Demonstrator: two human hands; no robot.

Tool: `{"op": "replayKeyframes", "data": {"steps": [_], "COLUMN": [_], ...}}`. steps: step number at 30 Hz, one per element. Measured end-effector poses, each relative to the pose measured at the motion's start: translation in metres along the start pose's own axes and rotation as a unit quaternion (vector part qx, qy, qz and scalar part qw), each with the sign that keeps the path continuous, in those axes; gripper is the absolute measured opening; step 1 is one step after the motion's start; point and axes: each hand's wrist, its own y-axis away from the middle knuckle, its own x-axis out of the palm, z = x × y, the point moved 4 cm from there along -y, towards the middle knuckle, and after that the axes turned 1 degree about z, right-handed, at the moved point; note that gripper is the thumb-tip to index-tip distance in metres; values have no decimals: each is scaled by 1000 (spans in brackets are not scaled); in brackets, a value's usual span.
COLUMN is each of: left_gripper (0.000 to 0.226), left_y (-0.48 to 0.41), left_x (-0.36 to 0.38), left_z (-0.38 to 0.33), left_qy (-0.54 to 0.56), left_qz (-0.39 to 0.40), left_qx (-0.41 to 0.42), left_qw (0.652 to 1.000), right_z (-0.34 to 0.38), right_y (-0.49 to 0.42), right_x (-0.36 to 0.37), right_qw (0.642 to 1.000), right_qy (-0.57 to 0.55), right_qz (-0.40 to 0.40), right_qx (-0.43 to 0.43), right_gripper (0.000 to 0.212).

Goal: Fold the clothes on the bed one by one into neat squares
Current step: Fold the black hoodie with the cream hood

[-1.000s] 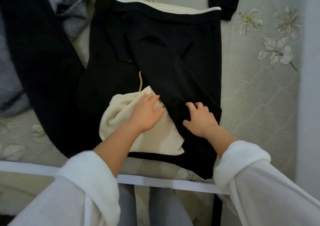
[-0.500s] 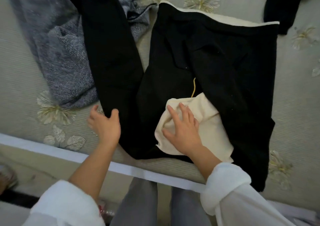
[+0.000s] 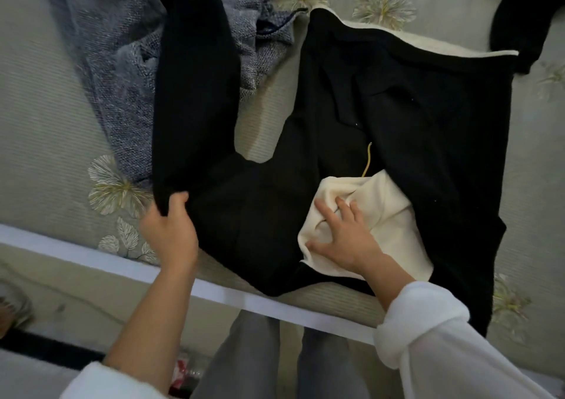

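Two hands are on the black garment [image 3: 397,123], which is spread on the bed [image 3: 46,123] near its front edge. The left hand [image 3: 169,236] now curls round the end of its long left section, after lying open beside it half a second ago. The right hand [image 3: 345,242] stays flat, fingers splayed, pressing the cream lining [image 3: 388,215]. The black cloth is matte, the lining fleecy and bunched. A nubbly grey knit [image 3: 116,47] lies crumpled behind. The bed cover is ribbed and flower-stitched.
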Motion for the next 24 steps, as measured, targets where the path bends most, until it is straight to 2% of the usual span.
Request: {"op": "replayKeyframes", "data": {"steps": [2, 4, 7, 10, 12, 14, 16, 19, 21, 22, 24], "left_gripper": [22, 27, 54, 43, 34, 23, 3, 12, 4, 10, 36], "left_y": [-4, -17, -43, -61, -65, -67, -57, -23, 6, 21, 55], "left_x": [-4, -1, 11, 28, 33, 32, 31, 45, 72, 90, 134], "left_z": [29, 39, 30, 11, -4, -23, -50, -93, -116, -123, -131], "left_qy": [-20, -48, 30, 104, 79, 28, 0, -19, -35, -55, -113], "left_qz": [34, 78, 135, 241, 268, 221, 166, 135, 160, 173, 204], "left_qx": [-82, -104, -130, -176, -169, -81, 17, 141, 246, 299, 403], "left_qw": [996, 990, 982, 949, 945, 972, 986, 981, 955, 937, 885], "right_z": [4, 9, 11, 8, 8, 6, 1, -15, -32, -42, -63], "right_y": [-1, 1, 8, 10, 5, 4, 10, 23, 28, 31, 35], "right_x": [4, 9, 29, 45, 42, 34, 23, 2, -13, -20, -35], "right_qw": [1000, 999, 991, 976, 978, 991, 998, 965, 925, 902, 855], "right_qy": [19, 48, 130, 217, 204, 126, 4, -213, -322, -369, -441], "right_qz": [8, -11, -25, -11, 3, 9, -27, -135, -197, -225, -266], "right_qx": [5, 2, -24, -29, -31, -45, -64, -68, -27, 1, 49], "right_gripper": [95, 104, 114, 119, 118, 111, 96, 73, 62, 56, 47]}}
